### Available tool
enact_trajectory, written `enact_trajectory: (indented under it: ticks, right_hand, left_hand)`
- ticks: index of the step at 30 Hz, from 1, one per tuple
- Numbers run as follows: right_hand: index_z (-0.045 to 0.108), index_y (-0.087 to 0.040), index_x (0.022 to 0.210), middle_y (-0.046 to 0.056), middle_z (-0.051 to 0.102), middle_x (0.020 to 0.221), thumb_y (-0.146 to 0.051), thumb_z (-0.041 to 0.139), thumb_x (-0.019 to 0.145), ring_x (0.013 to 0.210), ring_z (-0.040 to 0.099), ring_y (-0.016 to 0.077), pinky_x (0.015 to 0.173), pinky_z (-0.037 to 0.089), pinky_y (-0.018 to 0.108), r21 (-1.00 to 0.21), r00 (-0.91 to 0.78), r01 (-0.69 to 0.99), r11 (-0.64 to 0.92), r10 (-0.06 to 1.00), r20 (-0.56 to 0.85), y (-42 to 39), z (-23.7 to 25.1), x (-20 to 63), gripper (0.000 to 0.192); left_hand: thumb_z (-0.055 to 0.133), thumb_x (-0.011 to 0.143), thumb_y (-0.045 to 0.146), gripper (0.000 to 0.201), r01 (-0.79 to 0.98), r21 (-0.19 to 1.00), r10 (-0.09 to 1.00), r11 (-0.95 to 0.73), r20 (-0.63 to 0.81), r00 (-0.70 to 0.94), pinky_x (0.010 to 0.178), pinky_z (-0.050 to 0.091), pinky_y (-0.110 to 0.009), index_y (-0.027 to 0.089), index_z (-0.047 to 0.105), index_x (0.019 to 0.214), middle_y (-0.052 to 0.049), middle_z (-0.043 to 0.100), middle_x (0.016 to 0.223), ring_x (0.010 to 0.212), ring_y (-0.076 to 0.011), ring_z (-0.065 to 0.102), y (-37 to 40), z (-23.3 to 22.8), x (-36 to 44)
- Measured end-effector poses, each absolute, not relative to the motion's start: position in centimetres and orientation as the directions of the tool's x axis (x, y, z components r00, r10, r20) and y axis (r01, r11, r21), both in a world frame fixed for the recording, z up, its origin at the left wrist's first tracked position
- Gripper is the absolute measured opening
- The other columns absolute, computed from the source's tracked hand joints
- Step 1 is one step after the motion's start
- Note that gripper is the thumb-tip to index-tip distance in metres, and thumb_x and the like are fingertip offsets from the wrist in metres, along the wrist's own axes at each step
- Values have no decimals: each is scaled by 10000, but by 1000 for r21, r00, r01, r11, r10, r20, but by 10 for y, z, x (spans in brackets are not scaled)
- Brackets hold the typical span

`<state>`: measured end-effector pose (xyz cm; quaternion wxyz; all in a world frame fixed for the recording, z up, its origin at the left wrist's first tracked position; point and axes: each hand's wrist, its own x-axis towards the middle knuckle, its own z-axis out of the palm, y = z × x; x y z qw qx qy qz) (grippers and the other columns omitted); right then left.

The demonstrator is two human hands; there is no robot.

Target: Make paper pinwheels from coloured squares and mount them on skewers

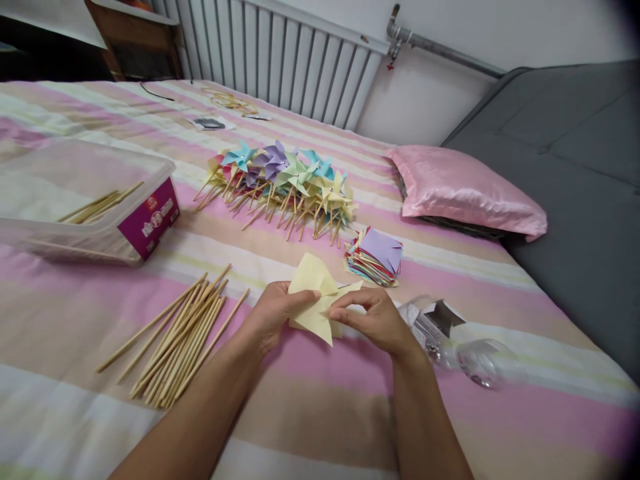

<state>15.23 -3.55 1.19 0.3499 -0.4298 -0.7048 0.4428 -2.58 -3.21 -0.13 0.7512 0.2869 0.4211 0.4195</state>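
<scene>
Both of my hands are on a pale yellow paper pinwheel [311, 275], part of it folded and part flat. My left hand [274, 310] grips it from the left, thumb pressed on the paper. Thumb and forefinger of my right hand [376, 319] pinch at its right side near the middle; whether a small pin is between them I cannot make out. Just beyond lies a stack of cut paper squares [383, 248], purple on top. Wooden sticks [185, 340] lie in a loose bundle to the left of my hands.
Finished pinwheels on sticks [285, 177] lie in a heap farther back. A clear plastic box [150, 167] with more sticks stands at left. Clear plastic packaging [445, 333] lies at right. A pink pillow [465, 187] rests near the grey headboard [565, 147]; a radiator [285, 57] is behind.
</scene>
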Motion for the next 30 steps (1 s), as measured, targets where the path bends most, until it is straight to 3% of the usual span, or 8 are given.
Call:
enact_trajectory:
  ticks: [8, 30]
  right_hand:
    - [716, -195, 704, 31, 716, 723, -350, 707, 694, 690, 648, 162, 650, 500, 261, -944, -184, 273, 185, 973, 138, -36, 7, 138, 156]
    - [656, -156, 635, 34, 658, 633, -381, 707, 673, 580, 576, 136, 526, 432, 230, -969, -8, 244, 47, 999, 47, -37, 0, 127, 234]
  left_hand:
    - [736, 589, 235, 264, -379, 835, 918, 398, -366, 155, 507, 427, -227, 53, 678, 771, -86, 680, 630, 532, -148, 591, -30, -7, -23]
    - [774, 517, 243, 257, -316, 877, 932, 362, -342, 120, 518, 405, -237, 70, 700, 693, -74, 677, 635, 542, -147, 574, -29, -3, -22]
